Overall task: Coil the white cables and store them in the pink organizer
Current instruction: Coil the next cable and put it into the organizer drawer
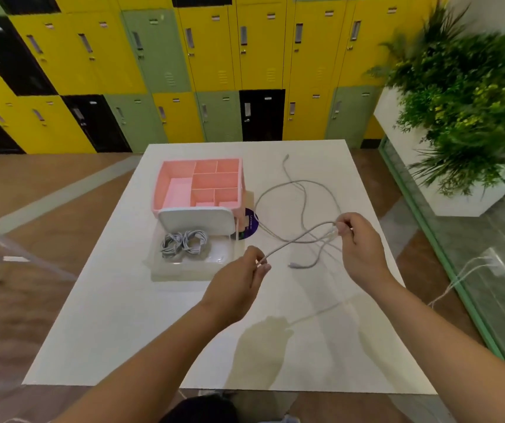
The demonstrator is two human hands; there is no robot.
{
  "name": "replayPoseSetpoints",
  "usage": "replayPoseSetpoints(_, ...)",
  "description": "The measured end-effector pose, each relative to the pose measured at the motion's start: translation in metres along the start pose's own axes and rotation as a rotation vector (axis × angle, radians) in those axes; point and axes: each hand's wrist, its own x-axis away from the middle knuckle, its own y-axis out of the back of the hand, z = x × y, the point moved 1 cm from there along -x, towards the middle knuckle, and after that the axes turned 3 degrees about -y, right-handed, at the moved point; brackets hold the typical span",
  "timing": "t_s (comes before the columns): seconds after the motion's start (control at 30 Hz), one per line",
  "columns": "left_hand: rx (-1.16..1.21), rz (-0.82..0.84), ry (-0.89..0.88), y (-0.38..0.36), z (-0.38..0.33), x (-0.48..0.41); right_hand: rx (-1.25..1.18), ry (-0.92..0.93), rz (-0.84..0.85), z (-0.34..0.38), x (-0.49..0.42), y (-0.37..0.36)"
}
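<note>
Coiling | your left hand (239, 279) and right hand (358, 242) each pinch the white cable (298, 239), spanning it, likely to size a loop | two coils (184, 244) wait before the pink organizer (158, 187)

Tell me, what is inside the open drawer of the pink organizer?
Two coiled cables lie side by side in the drawer. The white flap covers its back part, so that is unseen.

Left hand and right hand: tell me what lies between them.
In the head view, one stretch of the white cable spans the gap, pinched by the left hand at one end and the right hand at the other.
</note>
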Motion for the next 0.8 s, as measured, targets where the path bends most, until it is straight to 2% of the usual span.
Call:
replayPoseSetpoints(0.17, -0.306, -0.067, -0.197, 0.02, -0.001, -0.014, 0.14, 0.133, -0.007, 0.026, -0.023, 0.013)
replayPoseSetpoints(0.23, -0.464, -0.028, -0.177, 0.027, -0.003, -0.024, 0.2, 0.178, -0.021, 0.033, -0.028, 0.016)
replayPoseSetpoints(0.3, -0.476, 0.019, -0.103, 0.033, -0.008, -0.033, 0.21, 0.22, -0.055, 0.042, -0.033, 0.021)
replayPoseSetpoints(0.4, -0.178, 0.024, -0.009, 0.045, -0.021, -0.04, 0.183, 0.241, -0.109, 0.055, -0.044, 0.032)
replayPoseSetpoints(0.53, 0.193, -0.064, -0.013, 0.067, -0.041, -0.044, 0.103, 0.234, -0.157, 0.071, -0.058, 0.048)
replayPoseSetpoints(0.67, 0.384, -0.003, -0.006, 0.08, -0.05, -0.056, -0.005, 0.222, -0.236, 0.09, -0.069, 0.063)
replayPoseSetpoints(0.8, 0.785, 0.054, 0.083, 0.088, -0.069, -0.066, -0.018, 0.146, -0.194, 0.102, -0.078, 0.068)
